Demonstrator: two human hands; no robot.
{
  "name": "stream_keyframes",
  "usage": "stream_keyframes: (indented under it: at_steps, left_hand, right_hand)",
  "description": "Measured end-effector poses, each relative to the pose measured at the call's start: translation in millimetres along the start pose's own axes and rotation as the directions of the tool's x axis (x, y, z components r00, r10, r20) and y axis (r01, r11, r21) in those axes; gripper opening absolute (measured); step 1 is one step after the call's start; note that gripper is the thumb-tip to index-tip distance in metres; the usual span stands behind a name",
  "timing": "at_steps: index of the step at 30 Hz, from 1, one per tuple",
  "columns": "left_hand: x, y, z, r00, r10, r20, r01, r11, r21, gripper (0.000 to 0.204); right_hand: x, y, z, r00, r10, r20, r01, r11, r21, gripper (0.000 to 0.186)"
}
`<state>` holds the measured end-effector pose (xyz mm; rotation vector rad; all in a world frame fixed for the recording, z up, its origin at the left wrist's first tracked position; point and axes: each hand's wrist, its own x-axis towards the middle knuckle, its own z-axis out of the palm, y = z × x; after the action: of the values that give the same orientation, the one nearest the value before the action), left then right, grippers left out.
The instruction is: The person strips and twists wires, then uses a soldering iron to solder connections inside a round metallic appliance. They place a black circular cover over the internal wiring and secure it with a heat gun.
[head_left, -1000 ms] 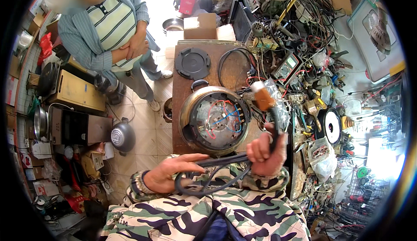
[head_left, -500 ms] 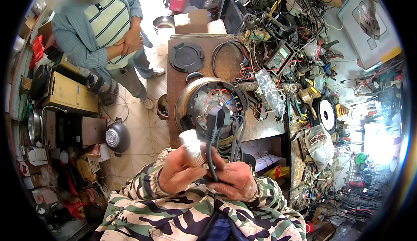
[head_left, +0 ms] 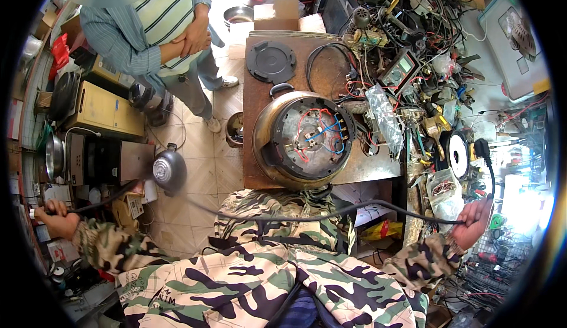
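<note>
One dark cable [head_left: 283, 218] between both hands [head_left: 59, 221] [head_left: 472, 224]

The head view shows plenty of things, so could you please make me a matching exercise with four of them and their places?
Column one:
1. Black cable
2. Round black lid
3. Blue wires
4. Grey pot

Column two:
A. inside the opened appliance
B. on the tiled floor
C. strung from left hand to right hand
D. flat on the brown table

Pairs: 1-C, 2-D, 3-A, 4-B.
</note>
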<state>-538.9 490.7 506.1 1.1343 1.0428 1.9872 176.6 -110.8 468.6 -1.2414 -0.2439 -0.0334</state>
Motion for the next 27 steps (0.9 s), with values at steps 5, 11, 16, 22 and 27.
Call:
stream_keyframes:
  at_steps: [5,11,16,22,27]
  left_hand:
    - [102,-27,-111,0.806,-0.445,0.39,0.533,0.832,-0.153,0.021]
    - [-67,-51,53,0.831,-0.496,0.251,0.469,0.868,0.16,0.019]
    - [-190,-69,116,0.631,-0.635,0.446,0.176,0.677,0.715,0.028]
    - [-326,-114,198,0.103,-0.611,0.785,0.159,0.789,0.594,0.037]
    - [-365,-138,215,-0.19,-0.634,0.75,0.558,0.559,0.614,0.042]
  right_hand:
    - [50,24,-104,0.966,0.222,-0.133,-0.164,0.923,0.348,0.028]
    - [29,53,-120,0.969,0.151,-0.194,-0.018,0.829,0.559,0.026]
    - [-5,30,-38,0.981,0.128,0.146,-0.183,0.859,0.477,0.017]
    - [-37,97,8,0.871,0.39,0.298,-0.464,0.851,0.244,0.025]
    - [-63,147,79,0.83,0.543,0.127,-0.547,0.837,-0.004,0.03]
